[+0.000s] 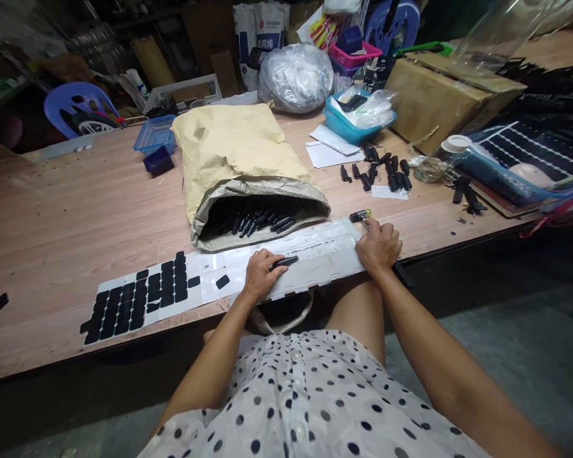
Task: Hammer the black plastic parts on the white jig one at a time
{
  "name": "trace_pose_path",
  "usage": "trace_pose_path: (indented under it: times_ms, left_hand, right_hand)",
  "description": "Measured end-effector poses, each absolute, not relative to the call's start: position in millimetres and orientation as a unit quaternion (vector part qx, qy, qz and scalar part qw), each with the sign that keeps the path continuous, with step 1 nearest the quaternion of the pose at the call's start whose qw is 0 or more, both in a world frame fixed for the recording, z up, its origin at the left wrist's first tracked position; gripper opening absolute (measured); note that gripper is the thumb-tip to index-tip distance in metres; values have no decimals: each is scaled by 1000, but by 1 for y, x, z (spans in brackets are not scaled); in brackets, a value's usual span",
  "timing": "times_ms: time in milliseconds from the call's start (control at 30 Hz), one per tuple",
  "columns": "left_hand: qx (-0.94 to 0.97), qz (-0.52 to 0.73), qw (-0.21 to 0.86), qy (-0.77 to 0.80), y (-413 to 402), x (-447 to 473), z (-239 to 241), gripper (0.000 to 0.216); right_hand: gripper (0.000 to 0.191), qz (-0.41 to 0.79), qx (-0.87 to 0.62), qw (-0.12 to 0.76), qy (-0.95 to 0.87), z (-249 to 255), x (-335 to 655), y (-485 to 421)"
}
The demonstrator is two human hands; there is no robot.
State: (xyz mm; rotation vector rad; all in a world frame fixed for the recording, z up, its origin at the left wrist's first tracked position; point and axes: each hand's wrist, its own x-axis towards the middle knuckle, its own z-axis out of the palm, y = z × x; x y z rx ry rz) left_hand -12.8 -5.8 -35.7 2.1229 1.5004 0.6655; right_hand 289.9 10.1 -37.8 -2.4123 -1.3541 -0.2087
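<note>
A long white backing sheet (325, 248) lies along the table's near edge, with several black adhesive pads (138, 299) still on its left part. My left hand (262, 273) rests on the sheet, fingers closed round a slim black plastic part (285, 261). My right hand (379, 247) is closed at the sheet's right end, gripping a small tool with a yellow and black handle (360, 215). Just beyond the sheet lies an open brown paper sack (239, 159) with more black parts (260, 221) inside its mouth.
Loose black parts (382, 172) lie scattered at the right, near a blue tray (358, 124), white papers (332, 149) and a cardboard box (439, 95). A clear bag (296, 76) and blue baskets (155, 137) stand at the back. Wooden table edge (124, 337) runs close to my lap.
</note>
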Motion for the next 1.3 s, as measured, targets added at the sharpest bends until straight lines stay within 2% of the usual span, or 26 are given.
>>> trace_pose_path:
  times_ms: [333, 533, 600, 700, 767, 867, 1000, 1300]
  left_hand:
    - [755, 275, 254, 538, -6, -14, -32, 33]
    - [754, 261, 268, 540, -3, -12, -30, 18]
    - [757, 256, 266, 539, -2, -11, -30, 16]
    - [759, 253, 259, 541, -2, -9, -32, 15]
    - [757, 253, 257, 546, -2, -8, -33, 14]
    - [748, 255, 264, 554, -2, -5, -32, 12]
    - [729, 254, 276, 573, -2, 0, -28, 14]
    - [708, 250, 277, 600, -2, 8, -25, 17]
  right_hand:
    - [42, -64, -853, 188, -482, -37, 288, 9]
    - [43, -1, -851, 211, -480, -30, 304, 11]
    - [45, 24, -848, 249, -467, -25, 311, 8]
    - [44, 57, -805, 355, -471, -16, 307, -7]
    - [41, 121, -752, 416, -498, -13, 289, -24]
    - [36, 233, -666, 449, -549, -11, 248, -49]
    - [37, 255, -598, 440, -619, -10, 200, -68]
    - [44, 155, -605, 346, -700, -9, 170, -75]
